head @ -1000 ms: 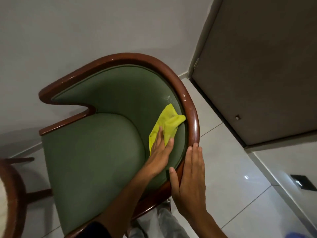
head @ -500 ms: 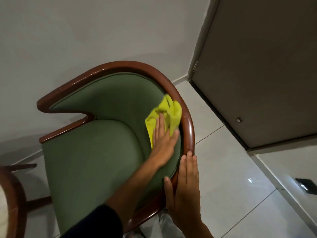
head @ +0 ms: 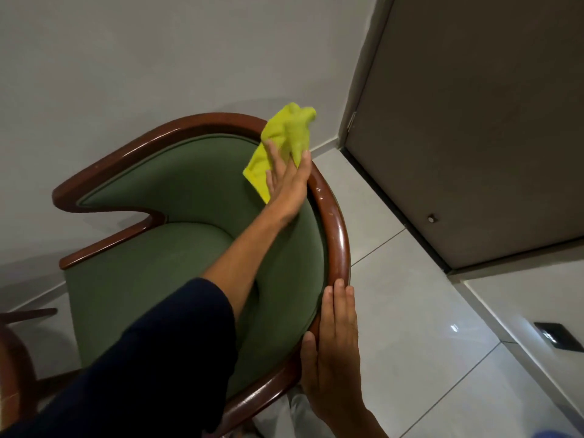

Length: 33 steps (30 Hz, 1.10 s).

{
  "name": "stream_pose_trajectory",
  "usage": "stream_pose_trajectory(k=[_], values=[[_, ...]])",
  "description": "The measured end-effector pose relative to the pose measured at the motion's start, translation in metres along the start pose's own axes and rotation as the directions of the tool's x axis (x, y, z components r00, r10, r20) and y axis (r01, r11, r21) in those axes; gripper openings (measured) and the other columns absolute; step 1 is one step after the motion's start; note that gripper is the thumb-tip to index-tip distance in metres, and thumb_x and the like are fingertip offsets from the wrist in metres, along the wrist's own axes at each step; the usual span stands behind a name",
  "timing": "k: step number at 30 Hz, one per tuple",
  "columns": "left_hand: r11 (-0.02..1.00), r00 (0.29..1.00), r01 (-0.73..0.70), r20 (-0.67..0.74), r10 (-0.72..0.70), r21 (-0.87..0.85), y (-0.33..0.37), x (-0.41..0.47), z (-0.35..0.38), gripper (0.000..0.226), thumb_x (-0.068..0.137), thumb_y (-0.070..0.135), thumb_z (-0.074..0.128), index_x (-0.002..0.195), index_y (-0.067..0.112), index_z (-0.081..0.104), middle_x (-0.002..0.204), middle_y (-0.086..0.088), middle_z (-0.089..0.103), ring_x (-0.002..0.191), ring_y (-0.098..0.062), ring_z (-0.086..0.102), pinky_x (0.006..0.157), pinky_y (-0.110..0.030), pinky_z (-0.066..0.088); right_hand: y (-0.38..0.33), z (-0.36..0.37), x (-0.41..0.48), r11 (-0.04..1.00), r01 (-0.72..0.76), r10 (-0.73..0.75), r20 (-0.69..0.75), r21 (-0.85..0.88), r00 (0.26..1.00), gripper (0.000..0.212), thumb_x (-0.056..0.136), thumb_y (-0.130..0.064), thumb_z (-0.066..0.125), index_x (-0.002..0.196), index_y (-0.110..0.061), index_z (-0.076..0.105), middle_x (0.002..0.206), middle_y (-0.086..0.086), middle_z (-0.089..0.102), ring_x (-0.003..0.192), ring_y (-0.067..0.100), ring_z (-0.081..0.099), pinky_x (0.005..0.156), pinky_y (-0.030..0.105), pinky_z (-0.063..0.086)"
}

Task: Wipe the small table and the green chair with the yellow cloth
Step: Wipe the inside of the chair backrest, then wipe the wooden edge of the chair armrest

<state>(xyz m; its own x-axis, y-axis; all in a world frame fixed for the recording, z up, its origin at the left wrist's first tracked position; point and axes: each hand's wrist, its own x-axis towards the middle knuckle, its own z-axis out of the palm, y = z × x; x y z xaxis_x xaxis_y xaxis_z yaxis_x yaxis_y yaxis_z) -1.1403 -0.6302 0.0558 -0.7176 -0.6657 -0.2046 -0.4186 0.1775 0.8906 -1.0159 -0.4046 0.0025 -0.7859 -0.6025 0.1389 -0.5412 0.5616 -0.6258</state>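
The green chair [head: 177, 235] has a curved padded back and a glossy brown wooden rim. My left hand [head: 286, 181] presses the yellow cloth [head: 286, 137] against the upper inside of the backrest, just under the rim; the cloth's top bunches up over the rim. My right hand [head: 335, 352] lies flat on the outside of the wooden rim at the near right, fingers together, holding nothing. My left forearm and dark sleeve cross the seat. At the lower left, a curved brown wooden edge [head: 15, 371] shows, maybe the small table.
A pale wall stands close behind the chair. A grey-brown door [head: 474, 137] with a small floor stop is at the right. Glossy white floor tiles [head: 410, 311] spread to the right of the chair, with a dark plate [head: 557, 336] set low on the wall.
My left hand has slid the cloth up the inside of the backrest, from the lower right curve to the top rim. The right hand stays on the rim.
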Motion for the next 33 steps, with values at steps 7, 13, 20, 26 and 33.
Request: stream_pose_trajectory(k=[7,13,20,26,33], values=[[0.685,0.723,-0.672,0.454,0.522,0.283,-0.049,-0.087,0.015,0.051,0.103,0.042,0.032,0.147,0.019,0.041,0.167,-0.004,-0.006,0.153,-0.020,-0.016,0.125,-0.042,-0.003,0.003,-0.007,0.002,0.997,0.066,-0.065,-0.010,0.040,0.998,0.062,0.092,-0.026,0.039,0.149,-0.008,0.026,0.161,0.004,0.020,0.152,0.021,0.012,0.120,0.039,0.024],[0.917,0.940,-0.340,0.047,0.338,0.210,-0.020,-0.008,0.004,0.057,0.102,0.027,0.041,0.145,0.040,0.005,0.164,-0.014,-0.001,0.152,-0.030,-0.007,0.125,-0.046,-0.001,-0.002,-0.001,0.003,0.999,-0.039,0.039,-0.005,-0.006,0.999,0.060,0.094,-0.030,0.032,0.150,-0.013,0.023,0.160,0.004,0.020,0.151,0.010,0.003,0.115,0.048,0.021],[0.912,0.995,0.094,-0.003,-0.104,-0.399,0.000,-0.031,0.017,0.067,0.098,0.044,0.034,0.154,0.010,0.022,0.163,-0.005,0.024,0.151,-0.019,0.022,0.126,-0.037,0.013,0.002,-0.003,0.004,1.000,0.004,-0.004,0.017,0.002,1.000,0.062,0.092,-0.027,0.031,0.151,-0.013,0.019,0.162,0.001,0.015,0.152,0.013,0.005,0.117,0.048,0.018],[0.939,0.934,0.112,0.356,0.011,-0.324,-0.016,-0.144,0.024,0.045,0.103,0.020,0.040,0.148,0.019,0.033,0.154,0.015,0.034,0.140,0.011,0.032,0.116,-0.010,0.020,0.014,-0.035,0.011,0.876,-0.035,0.074,-0.063,0.482,0.995,0.048,0.096,-0.029,0.033,0.141,-0.018,0.041,0.153,-0.006,0.038,0.142,0.019,0.036,0.115,0.034,0.031],[0.852,0.863,0.379,0.471,-0.183,-0.362,-0.045,-0.229,-0.038,0.041,0.101,0.036,0.045,0.132,0.015,0.060,0.138,-0.004,0.062,0.128,-0.011,0.057,0.114,-0.029,0.038,0.001,-0.089,0.051,0.827,-0.211,0.344,-0.172,0.521,0.923,0.035,0.084,-0.021,0.036,0.096,-0.047,0.056,0.101,0.001,0.063,0.095,0.013,0.059,0.079,0.022,0.049]])
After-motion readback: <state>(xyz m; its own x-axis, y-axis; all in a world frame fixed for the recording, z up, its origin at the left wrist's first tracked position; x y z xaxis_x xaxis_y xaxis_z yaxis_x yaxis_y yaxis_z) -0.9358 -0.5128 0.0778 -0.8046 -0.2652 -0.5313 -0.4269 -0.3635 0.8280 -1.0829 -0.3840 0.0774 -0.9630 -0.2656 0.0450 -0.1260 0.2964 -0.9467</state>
